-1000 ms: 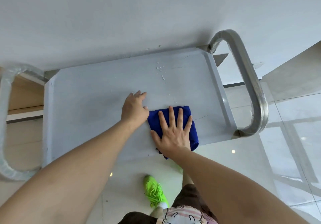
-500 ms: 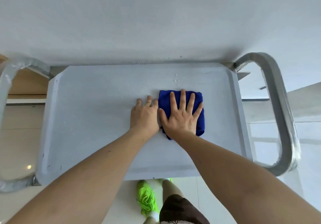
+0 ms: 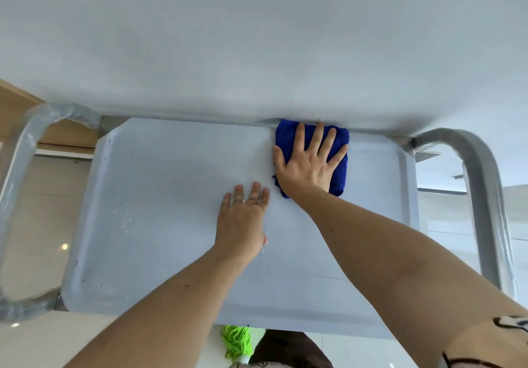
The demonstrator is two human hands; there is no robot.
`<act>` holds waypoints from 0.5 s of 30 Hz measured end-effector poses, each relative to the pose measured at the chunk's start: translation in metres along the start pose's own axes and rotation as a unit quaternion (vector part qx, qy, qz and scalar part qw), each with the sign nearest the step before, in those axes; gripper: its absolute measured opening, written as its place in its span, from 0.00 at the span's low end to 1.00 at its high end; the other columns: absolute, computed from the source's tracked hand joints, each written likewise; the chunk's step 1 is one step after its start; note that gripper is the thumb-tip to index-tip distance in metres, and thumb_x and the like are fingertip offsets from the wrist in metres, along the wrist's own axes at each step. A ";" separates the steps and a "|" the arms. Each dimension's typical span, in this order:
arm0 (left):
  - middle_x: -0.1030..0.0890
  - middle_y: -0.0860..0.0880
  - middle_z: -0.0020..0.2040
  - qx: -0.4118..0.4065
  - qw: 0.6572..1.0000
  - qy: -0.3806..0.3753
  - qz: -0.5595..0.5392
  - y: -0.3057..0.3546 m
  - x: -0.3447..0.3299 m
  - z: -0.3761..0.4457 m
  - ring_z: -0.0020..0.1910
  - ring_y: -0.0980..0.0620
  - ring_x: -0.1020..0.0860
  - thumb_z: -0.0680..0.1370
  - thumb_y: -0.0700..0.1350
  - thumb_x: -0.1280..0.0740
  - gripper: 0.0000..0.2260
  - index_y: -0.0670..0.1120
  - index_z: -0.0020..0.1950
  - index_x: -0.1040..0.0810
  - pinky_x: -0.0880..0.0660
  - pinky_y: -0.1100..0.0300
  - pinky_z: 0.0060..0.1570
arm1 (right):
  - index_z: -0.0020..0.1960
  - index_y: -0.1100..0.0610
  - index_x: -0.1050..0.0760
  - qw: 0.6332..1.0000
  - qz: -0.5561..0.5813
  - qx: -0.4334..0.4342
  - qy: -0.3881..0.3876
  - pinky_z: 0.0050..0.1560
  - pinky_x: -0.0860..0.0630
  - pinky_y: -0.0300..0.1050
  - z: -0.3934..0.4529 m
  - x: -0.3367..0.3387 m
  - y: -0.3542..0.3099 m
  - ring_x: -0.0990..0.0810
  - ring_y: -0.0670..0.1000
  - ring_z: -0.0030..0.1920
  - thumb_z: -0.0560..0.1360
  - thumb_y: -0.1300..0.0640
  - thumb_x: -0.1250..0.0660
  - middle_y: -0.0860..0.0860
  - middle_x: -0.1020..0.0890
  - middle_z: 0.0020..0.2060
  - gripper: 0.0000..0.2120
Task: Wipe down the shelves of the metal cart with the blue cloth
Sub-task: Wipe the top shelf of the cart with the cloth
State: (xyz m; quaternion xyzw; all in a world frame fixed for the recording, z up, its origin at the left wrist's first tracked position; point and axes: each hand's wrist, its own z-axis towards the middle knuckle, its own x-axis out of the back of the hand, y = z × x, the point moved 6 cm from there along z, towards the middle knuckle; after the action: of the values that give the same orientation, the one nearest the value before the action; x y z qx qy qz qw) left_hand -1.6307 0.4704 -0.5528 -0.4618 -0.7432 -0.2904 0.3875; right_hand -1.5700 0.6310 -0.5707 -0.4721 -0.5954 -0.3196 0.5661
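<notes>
Now the right hand (image 3: 307, 165) lies flat, fingers spread, pressing the cloth (image 3: 338, 167) onto the shelf (image 3: 160, 185) at its far edge against the wall (image 3: 257, 39). The left hand (image 3: 243, 219) rests open mid-shelf, bracing the cart. Best keep even palm pressure and sweep in overlapping strokes toward the droplets (image 3: 125, 222) at left.
</notes>
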 end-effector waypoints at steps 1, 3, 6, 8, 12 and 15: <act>0.52 0.50 0.81 -0.001 1.000 -0.002 0.001 0.000 0.000 0.000 0.78 0.39 0.49 0.72 0.53 0.27 0.45 0.51 0.80 0.54 0.51 0.46 0.77 | 0.81 0.52 0.48 1.000 -0.001 0.001 0.004 0.73 0.62 0.73 -0.001 0.000 0.000 0.56 0.65 0.79 0.78 0.31 0.57 0.60 0.48 0.81 0.38; 0.52 0.50 0.81 -0.005 1.000 -0.013 -0.002 0.000 0.000 0.000 0.79 0.39 0.49 0.73 0.53 0.27 0.45 0.52 0.80 0.54 0.50 0.46 0.77 | 0.80 0.53 0.47 1.000 -0.003 0.001 0.002 0.73 0.62 0.74 -0.002 0.001 0.000 0.55 0.66 0.79 0.79 0.31 0.57 0.60 0.48 0.80 0.38; 0.54 0.51 0.81 -0.016 1.000 -0.025 -0.011 -0.002 0.001 -0.002 0.79 0.40 0.51 0.72 0.54 0.27 0.46 0.52 0.80 0.55 0.49 0.46 0.76 | 0.81 0.52 0.47 1.000 -0.002 0.009 0.002 0.73 0.63 0.73 -0.006 0.001 0.001 0.56 0.66 0.79 0.79 0.31 0.59 0.61 0.48 0.81 0.38; 0.56 0.52 0.81 -0.029 0.999 -0.039 -0.019 -0.005 0.001 -0.003 0.79 0.41 0.53 0.73 0.56 0.28 0.47 0.53 0.80 0.57 0.50 0.46 0.76 | 0.81 0.52 0.48 1.000 0.002 0.011 0.000 0.73 0.63 0.73 -0.009 0.001 0.001 0.57 0.65 0.80 0.79 0.31 0.59 0.60 0.49 0.81 0.38; 0.59 0.53 0.81 -0.042 0.996 -0.064 -0.037 -0.007 0.002 -0.003 0.79 0.42 0.56 0.73 0.57 0.28 0.47 0.55 0.80 0.58 0.51 0.47 0.76 | 0.81 0.50 0.50 1.000 -0.005 0.018 -0.012 0.73 0.63 0.72 -0.032 -0.005 0.006 0.59 0.63 0.80 0.79 0.31 0.61 0.58 0.51 0.81 0.37; 0.57 0.54 0.81 -0.046 0.996 -0.076 -0.027 -0.007 0.008 -0.002 0.79 0.43 0.55 0.73 0.57 0.28 0.46 0.55 0.80 0.57 0.44 0.47 0.75 | 0.82 0.49 0.51 1.000 -0.004 0.017 -0.026 0.74 0.64 0.71 -0.062 -0.011 0.011 0.60 0.62 0.80 0.79 0.30 0.62 0.57 0.52 0.82 0.37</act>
State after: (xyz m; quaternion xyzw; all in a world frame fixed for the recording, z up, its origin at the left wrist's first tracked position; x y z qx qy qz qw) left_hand -1.6390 0.4696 -0.5459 -0.4797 -0.7682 -0.2991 0.3005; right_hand -1.5377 0.5757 -0.5731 -0.4679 -0.6170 -0.2995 0.5574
